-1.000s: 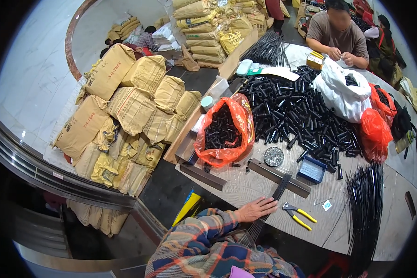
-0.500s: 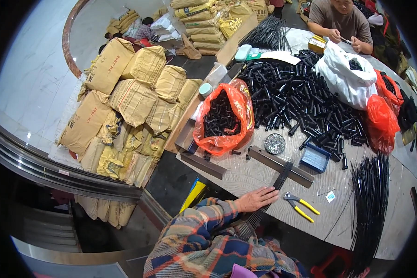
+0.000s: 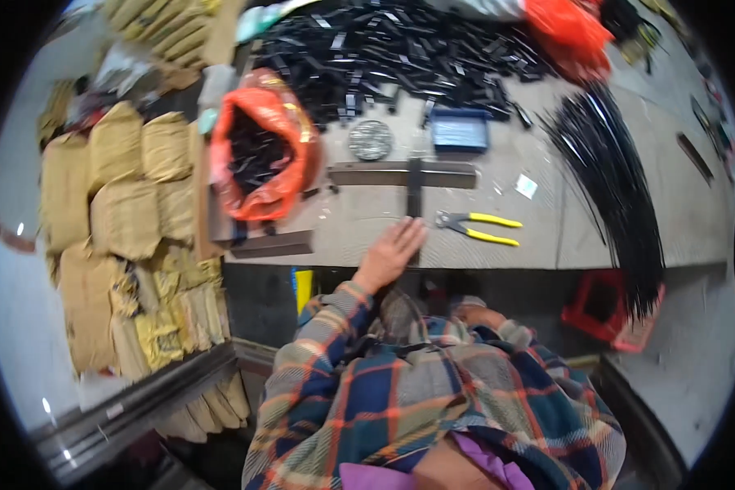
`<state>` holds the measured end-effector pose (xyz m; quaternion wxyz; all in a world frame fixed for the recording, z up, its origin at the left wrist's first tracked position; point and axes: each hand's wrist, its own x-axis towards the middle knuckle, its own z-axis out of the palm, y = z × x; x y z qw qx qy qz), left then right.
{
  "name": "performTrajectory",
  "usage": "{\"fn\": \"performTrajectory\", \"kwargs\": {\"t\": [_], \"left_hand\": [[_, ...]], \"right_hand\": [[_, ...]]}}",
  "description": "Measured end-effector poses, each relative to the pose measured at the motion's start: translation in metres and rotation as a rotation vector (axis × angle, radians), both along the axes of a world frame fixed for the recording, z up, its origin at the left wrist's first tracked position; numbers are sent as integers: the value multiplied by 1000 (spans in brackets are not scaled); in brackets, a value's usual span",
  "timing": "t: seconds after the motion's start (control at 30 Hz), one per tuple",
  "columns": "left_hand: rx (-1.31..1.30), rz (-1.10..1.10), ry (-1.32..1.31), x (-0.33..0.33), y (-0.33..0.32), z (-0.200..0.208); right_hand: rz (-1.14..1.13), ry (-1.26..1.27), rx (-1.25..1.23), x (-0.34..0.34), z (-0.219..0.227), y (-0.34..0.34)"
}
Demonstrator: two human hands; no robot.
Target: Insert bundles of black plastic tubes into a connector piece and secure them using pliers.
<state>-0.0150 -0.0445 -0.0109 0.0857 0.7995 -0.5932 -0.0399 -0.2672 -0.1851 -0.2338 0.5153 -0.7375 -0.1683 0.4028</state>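
My left hand (image 3: pixel 390 251) lies at the table's front edge with fingers stretched flat over a narrow bundle of thin black strips (image 3: pixel 415 196). The far part of the bundle rests across a brown metal bar (image 3: pixel 453 176). Below the edge, near my lap, is my right hand (image 3: pixel 480 317); blur and the dark background hide its fingers. Just right of the bundle lie cutting pliers (image 3: pixel 494 218) with yellow handles. Beyond the bar stand a round tin (image 3: pixel 370 140) of small shiny pieces and a blue open box (image 3: pixel 459 135).
Black tubular parts (image 3: pixel 367 49) are heaped along the back. An orange-red bag (image 3: pixel 304 151) of small black parts stands at left, a shorter brown bar (image 3: pixel 273 244) before it. Long black strips (image 3: pixel 616 188) overhang the front edge at right, above a red stool (image 3: pixel 600 306).
My view has swung round and down, so the table's edge now runs level and the person opposite is out of sight. My right hand has come into view. My left hand stays on the bundle.
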Motion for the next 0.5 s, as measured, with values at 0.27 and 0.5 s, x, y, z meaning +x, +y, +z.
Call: {"fn": "performTrajectory", "kwargs": {"t": [0.27,0.5], "left_hand": [[21,-56,-14,-3,-22,-15],[22,-32,-100,-6,-19,-21]], "right_hand": [[-139,-188,25,-44,18,15],[-228,-132,-16,-62,-16,39]]}}
